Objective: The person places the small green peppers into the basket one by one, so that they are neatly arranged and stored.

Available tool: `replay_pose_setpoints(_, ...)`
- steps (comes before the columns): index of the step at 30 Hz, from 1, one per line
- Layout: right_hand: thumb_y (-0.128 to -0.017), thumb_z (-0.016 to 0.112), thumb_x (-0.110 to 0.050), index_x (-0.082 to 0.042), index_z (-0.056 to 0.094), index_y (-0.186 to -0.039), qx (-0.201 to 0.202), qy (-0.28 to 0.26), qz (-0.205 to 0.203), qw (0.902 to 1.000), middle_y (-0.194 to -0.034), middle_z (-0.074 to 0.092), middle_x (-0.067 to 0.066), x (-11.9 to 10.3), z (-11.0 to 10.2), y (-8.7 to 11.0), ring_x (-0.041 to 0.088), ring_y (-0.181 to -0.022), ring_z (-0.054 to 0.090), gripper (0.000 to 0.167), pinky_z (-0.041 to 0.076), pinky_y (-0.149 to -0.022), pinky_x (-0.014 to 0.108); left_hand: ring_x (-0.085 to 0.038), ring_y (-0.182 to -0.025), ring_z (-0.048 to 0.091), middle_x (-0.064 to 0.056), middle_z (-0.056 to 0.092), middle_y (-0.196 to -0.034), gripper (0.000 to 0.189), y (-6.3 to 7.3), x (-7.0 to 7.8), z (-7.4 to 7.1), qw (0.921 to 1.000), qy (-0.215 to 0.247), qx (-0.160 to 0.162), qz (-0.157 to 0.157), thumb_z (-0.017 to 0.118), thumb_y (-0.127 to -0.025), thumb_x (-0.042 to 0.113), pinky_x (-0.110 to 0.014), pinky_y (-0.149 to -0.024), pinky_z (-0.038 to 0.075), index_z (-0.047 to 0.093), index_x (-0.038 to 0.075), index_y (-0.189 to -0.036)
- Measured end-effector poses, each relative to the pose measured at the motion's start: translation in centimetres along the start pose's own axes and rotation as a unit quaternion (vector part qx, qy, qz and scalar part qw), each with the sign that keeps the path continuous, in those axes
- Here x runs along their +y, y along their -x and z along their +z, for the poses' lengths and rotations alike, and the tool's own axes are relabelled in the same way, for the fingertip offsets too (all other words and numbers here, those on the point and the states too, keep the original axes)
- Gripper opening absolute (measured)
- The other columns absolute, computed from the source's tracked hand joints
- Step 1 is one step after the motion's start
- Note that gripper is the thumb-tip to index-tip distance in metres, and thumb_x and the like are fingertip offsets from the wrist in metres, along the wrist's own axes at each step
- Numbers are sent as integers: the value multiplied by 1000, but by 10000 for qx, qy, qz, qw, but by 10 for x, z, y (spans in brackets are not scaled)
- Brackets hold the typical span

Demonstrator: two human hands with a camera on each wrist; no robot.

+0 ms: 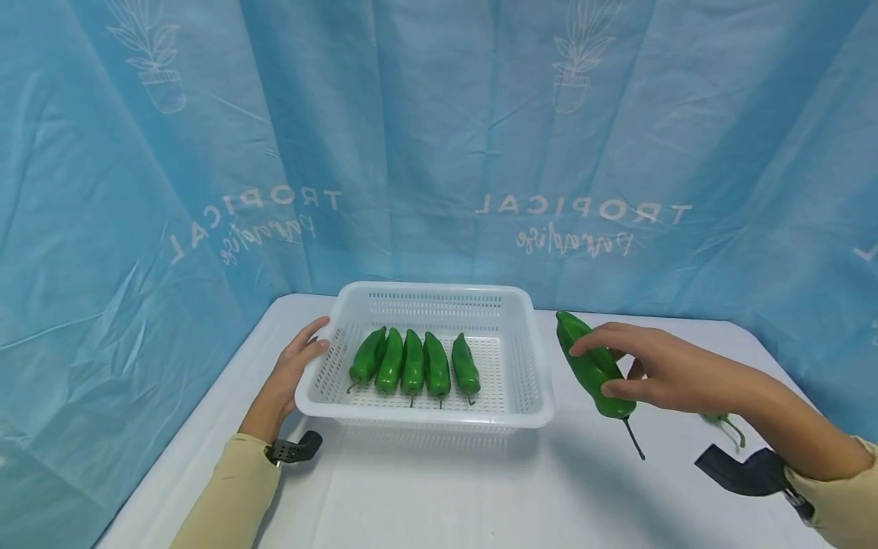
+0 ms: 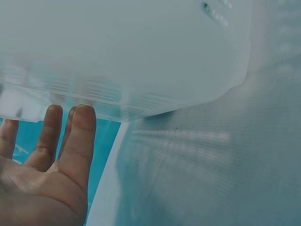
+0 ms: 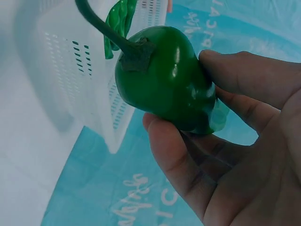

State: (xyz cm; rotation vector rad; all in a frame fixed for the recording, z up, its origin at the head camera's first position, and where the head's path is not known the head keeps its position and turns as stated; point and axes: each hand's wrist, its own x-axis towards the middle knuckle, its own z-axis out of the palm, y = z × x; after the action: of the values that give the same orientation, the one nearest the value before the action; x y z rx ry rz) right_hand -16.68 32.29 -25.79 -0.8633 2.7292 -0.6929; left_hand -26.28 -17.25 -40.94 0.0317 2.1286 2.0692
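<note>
A white plastic basket (image 1: 425,415) stands on the table with several green peppers (image 1: 412,362) lying side by side in it, stems toward the near side. My left hand (image 1: 291,374) touches the basket's left side, and in the left wrist view its fingers (image 2: 77,146) are straight against the slotted wall. To the right of the basket, my right hand (image 1: 652,366) holds a large green pepper (image 1: 588,370) above the table, pinched between thumb and fingers. Its stem points down toward the near side. The right wrist view shows the pepper (image 3: 164,77) stem end first.
Another green pepper (image 1: 719,418) lies on the table at the right, partly hidden behind my right forearm. A white cloth covers the table (image 1: 425,496). Blue printed curtains (image 1: 439,152) hang behind it and at both sides.
</note>
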Motion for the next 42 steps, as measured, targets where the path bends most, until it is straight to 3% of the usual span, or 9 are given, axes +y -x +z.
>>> replay_pose_setpoints(7, -88, 74, -24, -27, 57, -132, -240, 326, 82, 9991, -138, 57, 3, -24, -3, -22, 15, -107, 61, 47, 56, -70, 20, -37, -145, 36, -8, 25, -164, 60, 1, 1, -1, 10000, 51, 28, -54, 48, -103, 36, -50, -109, 45, 22, 32, -157)
replay_pose_setpoints(13, -89, 70, -9, -22, 60, -130, -542, 415, -153, 9975, -131, 57, 6, -40, 3, -40, 15, -102, 59, 44, 54, -64, 20, -37, -146, 35, -8, 24, -165, 61, 0, 1, -1, 10000, 58, 1, -63, 48, -103, 37, -50, -110, 44, 21, 32, -158)
replay_pose_setpoints(21, -90, 69, -10, -24, 59, -130, -857, 689, -378, 9932, -125, 59, 1, -55, 7, -58, 9, -94, 56, 44, 52, -65, 21, -40, -146, 35, -8, 25, -165, 60, 1, 0, -1, 10000, 11, 40, -58, 47, -103, 37, -56, -110, 41, 22, 33, -157)
replay_pose_setpoints(31, -88, 72, -12, -23, 61, -129, -960, 821, -367, 9913, -126, 60, 3, -56, 12, -75, 12, -102, 58, 43, 53, -73, 23, -40, -146, 34, -8, 23, -165, 62, 0, 1, -1, 10000, -29, -2, -64, 47, -103, 39, -58, -111, 40, 19, 34, -158)
replay_pose_setpoints(42, -89, 69, -9, -15, 60, -131, -1071, 564, -250, 9923, -132, 60, 9, -38, 13, -110, 23, -113, 61, 43, 56, -91, 39, -41, -147, 34, -8, 22, -166, 62, 0, 0, -1, 9999, -108, 37, -110, 47, -103, 41, -58, -109, 41, 19, 36, -158)
